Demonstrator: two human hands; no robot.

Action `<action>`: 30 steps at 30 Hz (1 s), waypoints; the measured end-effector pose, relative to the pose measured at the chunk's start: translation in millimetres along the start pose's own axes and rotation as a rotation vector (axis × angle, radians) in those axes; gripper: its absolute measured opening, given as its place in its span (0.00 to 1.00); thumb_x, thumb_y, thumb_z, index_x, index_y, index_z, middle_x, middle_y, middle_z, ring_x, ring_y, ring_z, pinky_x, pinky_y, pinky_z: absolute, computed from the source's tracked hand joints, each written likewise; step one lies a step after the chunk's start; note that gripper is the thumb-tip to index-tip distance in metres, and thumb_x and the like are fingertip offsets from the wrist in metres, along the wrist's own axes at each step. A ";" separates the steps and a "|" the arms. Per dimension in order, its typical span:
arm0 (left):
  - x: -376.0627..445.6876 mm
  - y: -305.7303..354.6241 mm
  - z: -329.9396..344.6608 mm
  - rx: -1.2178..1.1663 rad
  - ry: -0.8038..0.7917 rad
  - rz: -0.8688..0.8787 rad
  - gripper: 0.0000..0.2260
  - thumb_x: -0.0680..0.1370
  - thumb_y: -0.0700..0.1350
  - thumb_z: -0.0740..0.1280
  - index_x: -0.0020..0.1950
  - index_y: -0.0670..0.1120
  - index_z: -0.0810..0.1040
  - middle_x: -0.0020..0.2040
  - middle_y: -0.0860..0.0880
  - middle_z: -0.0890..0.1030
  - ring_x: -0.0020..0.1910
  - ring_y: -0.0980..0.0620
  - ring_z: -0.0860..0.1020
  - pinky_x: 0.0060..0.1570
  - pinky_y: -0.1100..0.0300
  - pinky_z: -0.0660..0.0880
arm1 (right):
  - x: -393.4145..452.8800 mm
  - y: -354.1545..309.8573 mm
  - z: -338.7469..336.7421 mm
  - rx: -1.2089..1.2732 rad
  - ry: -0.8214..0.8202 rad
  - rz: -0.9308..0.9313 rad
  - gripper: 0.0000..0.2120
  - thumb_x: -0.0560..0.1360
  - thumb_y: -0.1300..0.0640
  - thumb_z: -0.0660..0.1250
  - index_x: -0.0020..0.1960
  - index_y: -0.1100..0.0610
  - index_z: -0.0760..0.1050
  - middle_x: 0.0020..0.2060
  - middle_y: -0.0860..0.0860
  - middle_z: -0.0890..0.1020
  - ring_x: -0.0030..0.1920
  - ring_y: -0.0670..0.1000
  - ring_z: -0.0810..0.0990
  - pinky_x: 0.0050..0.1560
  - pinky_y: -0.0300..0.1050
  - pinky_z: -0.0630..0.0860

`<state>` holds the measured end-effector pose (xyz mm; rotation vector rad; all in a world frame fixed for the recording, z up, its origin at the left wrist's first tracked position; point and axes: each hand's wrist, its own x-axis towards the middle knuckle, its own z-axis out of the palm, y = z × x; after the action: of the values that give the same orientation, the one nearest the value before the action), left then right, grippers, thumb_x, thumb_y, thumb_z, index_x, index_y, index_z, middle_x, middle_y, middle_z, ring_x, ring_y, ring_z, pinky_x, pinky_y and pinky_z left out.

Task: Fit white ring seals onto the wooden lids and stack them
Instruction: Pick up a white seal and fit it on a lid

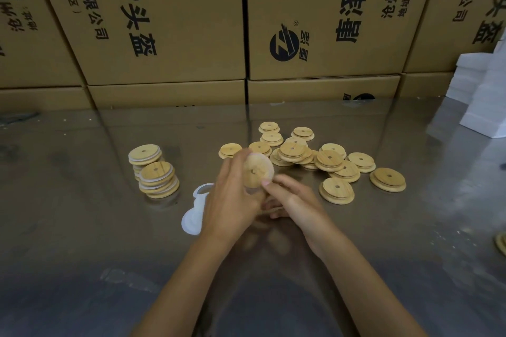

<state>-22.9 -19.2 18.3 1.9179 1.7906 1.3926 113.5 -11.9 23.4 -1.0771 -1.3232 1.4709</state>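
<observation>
Both hands hold one wooden lid (257, 171) tilted above the table centre, a white ring seal around its rim. My left hand (232, 200) grips the lid from the left. My right hand (293, 200) pinches its lower right edge with the thumb. Two leaning stacks of sealed lids (154, 171) stand to the left. Several loose wooden lids (315, 156) lie scattered behind and to the right. White ring seals (194, 213) lie on the table, partly hidden by my left hand.
The shiny metal table (82, 227) reflects the wall of large cardboard boxes (169, 22) behind it. White foam blocks (484, 96) sit at the far right. Part of another lid (501, 243) shows at the right edge.
</observation>
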 end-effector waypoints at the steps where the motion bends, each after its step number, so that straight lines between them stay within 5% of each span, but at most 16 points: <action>1: 4.6 -4.6 -4.0 0.015 0.051 -0.015 0.30 0.72 0.52 0.73 0.70 0.59 0.65 0.64 0.58 0.72 0.61 0.58 0.73 0.50 0.61 0.71 | 0.8 0.3 -0.8 0.010 0.014 0.002 0.09 0.79 0.53 0.68 0.56 0.54 0.81 0.44 0.53 0.85 0.41 0.50 0.81 0.41 0.41 0.76; 5: 20.7 -28.7 -31.8 -0.009 0.283 -0.190 0.41 0.71 0.49 0.76 0.77 0.52 0.56 0.73 0.51 0.69 0.71 0.50 0.67 0.67 0.52 0.67 | 2.5 0.8 -3.3 0.029 0.020 0.020 0.09 0.79 0.49 0.67 0.55 0.52 0.81 0.48 0.54 0.86 0.41 0.50 0.82 0.42 0.42 0.77; 11: 25.4 -62.6 -65.5 -0.001 0.522 -0.378 0.38 0.72 0.40 0.72 0.77 0.49 0.56 0.72 0.47 0.70 0.69 0.45 0.70 0.63 0.51 0.68 | 1.6 -0.8 -1.9 -0.013 0.011 0.034 0.13 0.78 0.47 0.67 0.56 0.54 0.81 0.46 0.53 0.87 0.42 0.50 0.82 0.42 0.40 0.77; 19: 22.5 -74.2 -70.8 -0.093 0.550 -0.440 0.27 0.73 0.36 0.68 0.71 0.46 0.65 0.65 0.46 0.75 0.62 0.46 0.74 0.53 0.64 0.64 | 1.2 -2.6 -0.9 -0.030 0.018 0.056 0.13 0.79 0.47 0.67 0.55 0.56 0.81 0.45 0.52 0.87 0.41 0.50 0.82 0.40 0.39 0.78; 24: 23.7 -69.8 -71.7 -0.137 0.546 -0.430 0.25 0.73 0.37 0.68 0.67 0.49 0.68 0.60 0.50 0.76 0.49 0.57 0.71 0.45 0.73 0.64 | 2.3 -0.5 -1.2 -0.033 0.033 0.055 0.13 0.79 0.48 0.67 0.54 0.56 0.82 0.45 0.53 0.87 0.41 0.51 0.82 0.43 0.42 0.77; 30: 23.6 -70.5 -72.5 -0.101 0.536 -0.425 0.26 0.72 0.33 0.65 0.69 0.45 0.67 0.66 0.46 0.74 0.62 0.48 0.73 0.53 0.66 0.65 | 2.7 -0.4 -1.7 -0.031 0.042 0.058 0.12 0.79 0.49 0.67 0.54 0.57 0.82 0.45 0.54 0.87 0.40 0.50 0.82 0.42 0.42 0.78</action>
<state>-126.5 -13.2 22.6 1.0752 2.1246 1.8870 114.5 -8.9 23.6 -1.1694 -1.2994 1.4667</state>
